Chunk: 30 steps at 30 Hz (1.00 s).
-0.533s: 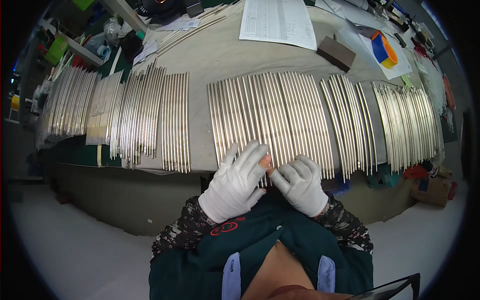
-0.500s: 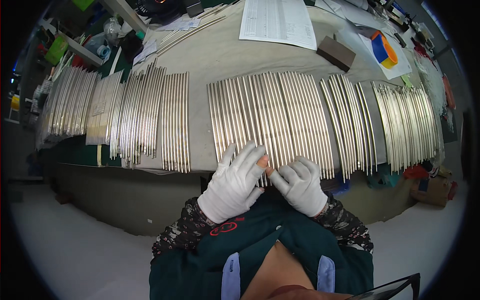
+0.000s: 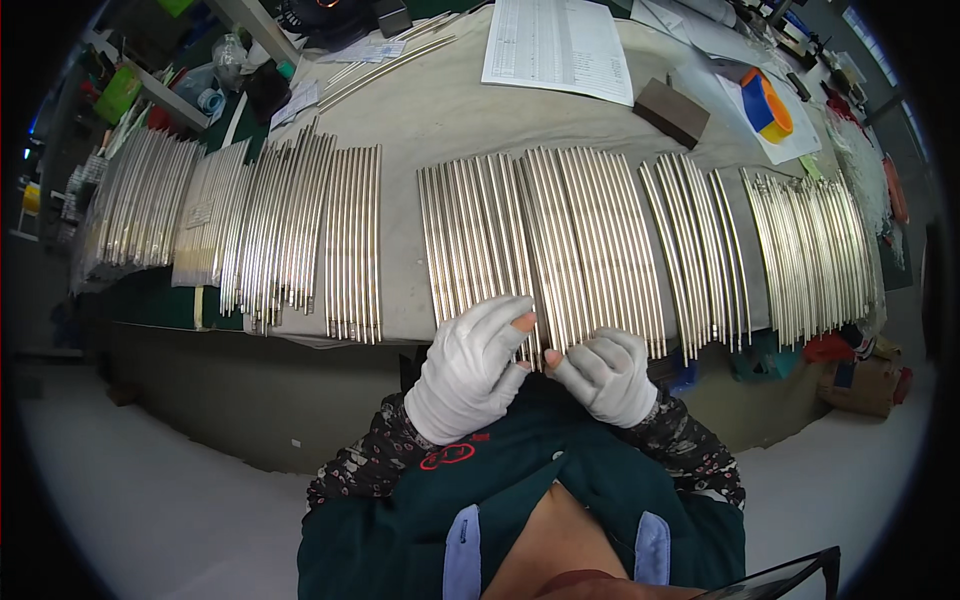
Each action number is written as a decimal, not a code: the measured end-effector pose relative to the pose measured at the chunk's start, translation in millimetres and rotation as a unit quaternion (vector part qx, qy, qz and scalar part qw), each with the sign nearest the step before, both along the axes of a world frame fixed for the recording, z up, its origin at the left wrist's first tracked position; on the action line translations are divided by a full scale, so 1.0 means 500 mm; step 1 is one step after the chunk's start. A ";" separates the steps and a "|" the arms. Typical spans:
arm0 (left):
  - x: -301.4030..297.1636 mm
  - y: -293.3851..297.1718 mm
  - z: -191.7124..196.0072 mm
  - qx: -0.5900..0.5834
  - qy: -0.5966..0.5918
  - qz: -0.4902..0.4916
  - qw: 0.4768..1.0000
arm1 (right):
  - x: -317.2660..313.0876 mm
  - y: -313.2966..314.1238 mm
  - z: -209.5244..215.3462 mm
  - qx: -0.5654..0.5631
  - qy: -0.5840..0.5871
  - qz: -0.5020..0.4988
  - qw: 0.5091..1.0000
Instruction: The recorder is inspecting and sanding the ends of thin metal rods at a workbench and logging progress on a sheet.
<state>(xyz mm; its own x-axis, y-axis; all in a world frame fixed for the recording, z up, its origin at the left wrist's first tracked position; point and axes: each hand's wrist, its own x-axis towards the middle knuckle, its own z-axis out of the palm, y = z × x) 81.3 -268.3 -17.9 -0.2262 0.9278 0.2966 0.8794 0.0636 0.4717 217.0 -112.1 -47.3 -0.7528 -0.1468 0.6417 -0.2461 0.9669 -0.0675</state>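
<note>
A row of slim, shiny metal rods (image 3: pixel 590 230) lies side by side in front of me, their near ends by the table's edge. My left hand (image 3: pixel 468 368), in a white glove with bare thumb and index tips, is closed around the near ends of the left group of rods (image 3: pixel 480 230). Its fingers lie over them and its thumb is below. My right hand (image 3: pixel 606 375), gloved the same way, has curled fingers, its bare thumb tip by the near ends just right of a narrow gap. What lies inside its fingers is hidden.
More rods (image 3: pixel 352 240) lie in bundles to the left, some in clear plastic bags (image 3: pixel 145 205). Further bundles (image 3: pixel 810 250) lie to the right. Behind are a printed sheet (image 3: pixel 557 50), a dark brown block (image 3: pixel 672 112) and a blue-and-orange tape roll (image 3: pixel 767 104).
A narrow gap has opened between the left and right groups of rods. My left fingers, spread before, have drawn together and down. My right hand has shifted slightly nearer to me.
</note>
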 end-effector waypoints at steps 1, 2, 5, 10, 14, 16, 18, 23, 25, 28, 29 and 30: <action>0.007 -0.005 -0.007 0.032 -0.078 0.037 0.996 | -0.001 0.001 0.007 0.001 0.000 0.003 1.000; 0.011 -0.006 -0.008 0.063 -0.155 0.073 0.983 | -0.002 0.001 0.014 -0.018 0.040 0.004 0.999; 0.013 0.019 0.008 0.005 -0.501 0.115 0.858 | -0.006 -0.010 0.050 -0.041 0.082 0.013 0.996; 0.005 0.060 0.020 0.007 -0.821 0.106 0.560 | -0.020 -0.040 0.060 -0.017 0.088 0.080 0.993; 0.001 0.018 0.034 0.012 -0.826 0.139 0.546 | -0.007 -0.027 0.049 -0.113 0.026 0.065 0.991; -0.007 -0.021 0.032 0.071 -0.815 0.148 0.556 | -0.018 -0.030 0.041 -0.111 -0.011 0.047 0.993; -0.018 -0.049 0.043 0.090 -0.794 0.198 0.567 | -0.054 -0.044 0.070 -0.073 -0.155 0.042 0.984; -0.027 -0.102 0.013 0.125 -0.736 0.275 0.606 | -0.074 -0.070 0.066 -0.052 -0.260 0.012 0.964; -0.021 -0.113 0.011 0.120 -0.733 0.284 0.606 | -0.073 -0.069 0.060 -0.050 -0.258 0.010 0.965; -0.015 -0.121 0.002 0.109 -0.739 0.291 0.598 | -0.076 -0.076 0.063 -0.049 -0.244 0.002 0.969; -0.015 -0.122 0.001 0.104 -0.743 0.283 0.598 | -0.079 -0.081 0.061 -0.048 -0.238 0.002 0.970; -0.014 -0.121 0.000 0.099 -0.747 0.275 0.597 | -0.082 -0.086 0.059 -0.046 -0.231 0.003 0.972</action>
<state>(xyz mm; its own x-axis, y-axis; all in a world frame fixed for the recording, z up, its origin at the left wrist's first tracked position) 74.2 -328.8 -17.7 -0.6303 0.5709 -0.5261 -0.6607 -0.0387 0.7496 176.1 -155.2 -18.0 -0.9632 -0.1093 0.2457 -0.1737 0.9504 -0.2581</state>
